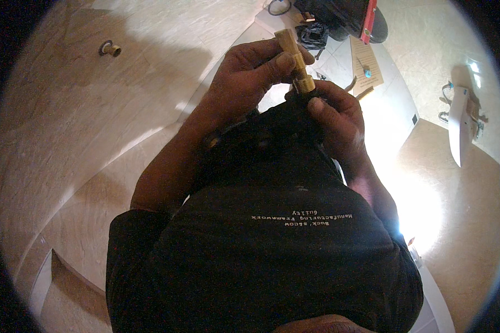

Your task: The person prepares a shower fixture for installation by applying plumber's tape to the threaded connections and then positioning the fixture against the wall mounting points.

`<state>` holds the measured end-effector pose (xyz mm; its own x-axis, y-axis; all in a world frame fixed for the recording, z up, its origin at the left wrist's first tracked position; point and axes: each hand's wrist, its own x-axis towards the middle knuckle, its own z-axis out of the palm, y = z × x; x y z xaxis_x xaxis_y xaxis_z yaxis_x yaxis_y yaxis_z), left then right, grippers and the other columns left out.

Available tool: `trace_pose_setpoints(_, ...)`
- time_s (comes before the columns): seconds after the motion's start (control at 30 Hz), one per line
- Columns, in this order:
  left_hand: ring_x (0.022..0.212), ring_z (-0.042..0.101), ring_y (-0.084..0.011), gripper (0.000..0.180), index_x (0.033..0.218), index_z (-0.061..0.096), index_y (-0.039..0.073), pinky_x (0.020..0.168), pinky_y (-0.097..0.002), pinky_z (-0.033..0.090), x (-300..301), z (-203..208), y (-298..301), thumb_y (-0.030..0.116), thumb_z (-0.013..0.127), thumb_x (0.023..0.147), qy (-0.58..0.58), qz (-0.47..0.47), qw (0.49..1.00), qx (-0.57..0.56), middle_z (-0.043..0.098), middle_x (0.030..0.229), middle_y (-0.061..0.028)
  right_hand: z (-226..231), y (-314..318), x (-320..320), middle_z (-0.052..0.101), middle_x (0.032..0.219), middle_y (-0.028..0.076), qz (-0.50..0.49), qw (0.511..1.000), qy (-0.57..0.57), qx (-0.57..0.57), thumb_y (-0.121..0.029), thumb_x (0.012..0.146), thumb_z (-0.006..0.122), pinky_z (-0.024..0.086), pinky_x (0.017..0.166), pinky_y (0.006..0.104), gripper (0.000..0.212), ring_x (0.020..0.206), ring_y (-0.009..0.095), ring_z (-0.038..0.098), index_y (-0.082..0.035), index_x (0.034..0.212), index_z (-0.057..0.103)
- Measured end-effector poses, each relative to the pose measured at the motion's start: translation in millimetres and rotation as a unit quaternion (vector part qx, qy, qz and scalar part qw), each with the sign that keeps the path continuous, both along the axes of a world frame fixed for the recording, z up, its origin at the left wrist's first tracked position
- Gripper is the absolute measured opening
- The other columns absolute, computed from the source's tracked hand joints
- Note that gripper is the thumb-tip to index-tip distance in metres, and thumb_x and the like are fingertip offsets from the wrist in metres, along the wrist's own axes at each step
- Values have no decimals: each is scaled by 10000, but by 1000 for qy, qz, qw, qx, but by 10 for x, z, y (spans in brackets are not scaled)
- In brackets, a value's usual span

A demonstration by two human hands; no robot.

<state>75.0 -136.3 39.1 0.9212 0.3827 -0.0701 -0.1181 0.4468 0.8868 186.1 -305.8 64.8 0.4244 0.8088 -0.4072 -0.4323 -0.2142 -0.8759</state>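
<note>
In front of my chest, both hands are closed on a long brass pipe fitting (pixel 303 71), which stands tilted between them. Thumb and fingers of my left hand (pixel 247 72) pinch its upper stretch, below the flared, slightly blurred top end. My right hand (pixel 340 114) grips the lower end, just under a wider threaded collar. Whatever lies beneath that collar is hidden by my fingers and the dark shirt behind them.
A brass pipe stub (pixel 114 50) juts from the tiled wall at left. A black bag (pixel 339 16) with red trim and a printed sheet (pixel 366 66) holding a small blue item lie on the floor ahead. A white washbasin (pixel 460 125) hangs at right.
</note>
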Motion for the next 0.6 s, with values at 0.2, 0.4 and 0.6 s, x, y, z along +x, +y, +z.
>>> trace_pose_setpoints(0.2, 984, 670, -204, 332, 1132, 662, -23, 905, -361, 535, 20, -74, 34, 272, 621, 987, -18, 2, 1000, -21, 696, 1044, -123, 29, 26, -38, 691, 985, 126, -16, 1000, 15, 20, -220, 870, 696, 518, 820, 324, 403, 884, 185, 652, 50, 1163, 631)
trace_pose_setpoints(0.4, 919, 648, -175, 354, 1083, 664, -5, 846, -319, 510, -42, -44, -10, 332, 618, 986, 2, 21, 1000, -19, 687, 979, -75, 61, 37, -56, 699, 969, 124, -12, 1000, 21, 16, -192, 884, 701, 532, 802, 312, 374, 854, 176, 664, 42, 1168, 631)
trace_pose_setpoints(0.6, 901, 649, -166, 350, 1051, 670, -8, 820, -324, 516, -73, 10, 59, 331, 614, 987, -16, 3, 996, 89, 697, 977, -81, 19, 15, -81, 700, 967, 100, -15, 1000, 11, 15, -209, 892, 708, 528, 795, 304, 366, 861, 160, 658, 29, 1162, 641)
